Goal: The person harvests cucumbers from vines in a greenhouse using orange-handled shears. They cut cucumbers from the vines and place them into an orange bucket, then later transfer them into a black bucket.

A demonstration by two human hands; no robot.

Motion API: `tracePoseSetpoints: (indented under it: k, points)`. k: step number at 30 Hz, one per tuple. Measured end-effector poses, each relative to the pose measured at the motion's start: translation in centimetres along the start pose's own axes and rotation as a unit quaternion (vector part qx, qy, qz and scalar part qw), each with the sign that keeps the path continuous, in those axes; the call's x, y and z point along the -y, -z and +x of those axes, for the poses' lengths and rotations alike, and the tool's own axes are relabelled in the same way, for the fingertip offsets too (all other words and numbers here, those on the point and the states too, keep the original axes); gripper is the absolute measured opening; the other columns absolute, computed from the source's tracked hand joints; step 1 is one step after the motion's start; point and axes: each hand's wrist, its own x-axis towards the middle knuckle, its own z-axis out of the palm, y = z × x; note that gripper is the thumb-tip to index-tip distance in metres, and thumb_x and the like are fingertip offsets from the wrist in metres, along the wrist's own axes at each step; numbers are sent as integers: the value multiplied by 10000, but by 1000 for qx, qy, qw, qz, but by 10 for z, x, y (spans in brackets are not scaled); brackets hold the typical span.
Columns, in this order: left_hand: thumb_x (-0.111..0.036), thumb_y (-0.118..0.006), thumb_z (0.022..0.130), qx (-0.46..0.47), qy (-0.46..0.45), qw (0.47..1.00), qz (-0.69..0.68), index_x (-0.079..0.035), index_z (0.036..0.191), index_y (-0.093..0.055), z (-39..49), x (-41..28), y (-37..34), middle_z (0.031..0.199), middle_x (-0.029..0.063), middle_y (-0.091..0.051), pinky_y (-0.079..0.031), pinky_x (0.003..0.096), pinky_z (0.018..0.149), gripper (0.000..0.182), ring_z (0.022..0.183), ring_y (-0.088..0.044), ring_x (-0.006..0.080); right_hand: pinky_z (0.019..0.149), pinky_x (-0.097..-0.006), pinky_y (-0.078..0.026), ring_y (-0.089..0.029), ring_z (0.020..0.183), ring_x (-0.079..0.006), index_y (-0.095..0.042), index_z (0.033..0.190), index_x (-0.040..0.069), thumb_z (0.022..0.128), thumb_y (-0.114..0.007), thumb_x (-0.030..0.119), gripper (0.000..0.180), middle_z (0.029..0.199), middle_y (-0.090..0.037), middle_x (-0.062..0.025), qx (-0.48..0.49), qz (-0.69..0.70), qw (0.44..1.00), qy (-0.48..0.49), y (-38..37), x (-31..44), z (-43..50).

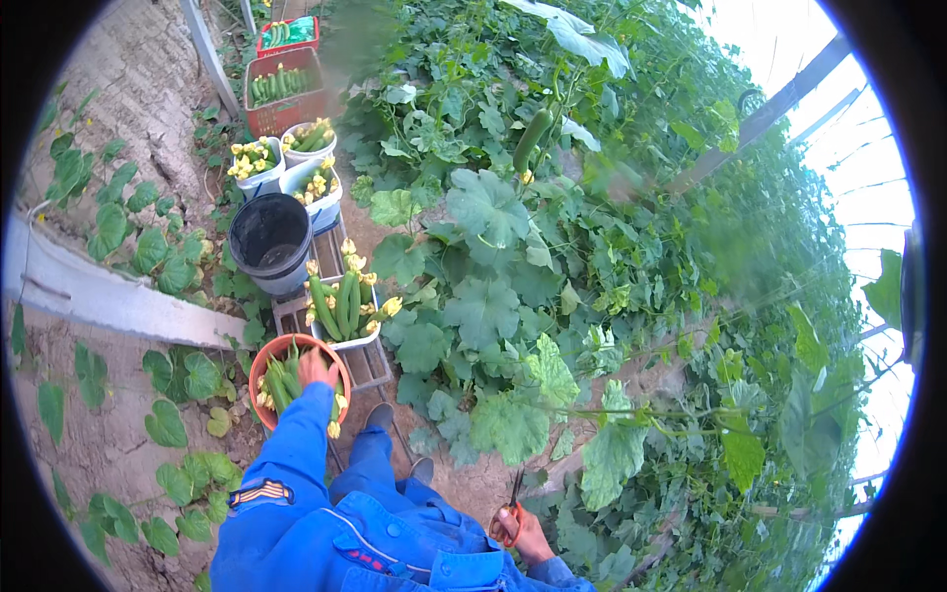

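Observation:
My left hand (pixel 314 368) reaches into an orange bucket (pixel 261 355) of green gourds (pixel 279 385) with yellow blossoms; its fingers are bent over the gourds, and whether they grip one is hidden. My right hand (pixel 524 534), low in the view, holds scissors (pixel 516 512) by their orange handles, blades pointing away from me. Just beyond the orange bucket, a white container (pixel 355 343) holds more long gourds with blossoms. An empty black bucket (pixel 271 233) stands behind it.
White buckets (pixel 259 180) of blossomed gourds and red crates (pixel 285 115) line the path ahead on a metal rack or cart (pixel 368 366). A pale post (pixel 133 292) slants in from the left. Dense vines (pixel 488 303) fill the right, with one hanging gourd (pixel 531 140).

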Motion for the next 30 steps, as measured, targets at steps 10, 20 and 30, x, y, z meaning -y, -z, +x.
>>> tracePoseSetpoints:
  k: [10,20,30]
  points:
    - [-196,-685,863,-25,-402,829,-389,-63,1415,-485,212,-455,45,1361,212,-554,-444,426,1062,601,1238,-553,373,649,-274,-484,-615,722,-123,-606,970,24,1003,-569,452,430,827,-661,-61,34,-8,999,-14,-43,83,22]
    - [-256,-728,799,169,-377,830,-376,-154,1584,-185,263,-616,1,1521,192,-411,-306,443,1180,960,1415,-387,363,686,-292,-474,-596,766,-138,-594,948,27,987,-581,484,459,848,-634,-60,-1,47,998,30,-61,111,42]
    - [-197,-807,781,57,-392,786,-475,-59,1255,-504,166,-518,34,1130,155,-625,-517,408,896,579,1031,-642,309,667,-326,-471,-555,717,-160,-568,957,60,954,-583,494,434,777,-560,-54,-81,-160,900,396,-26,269,151]
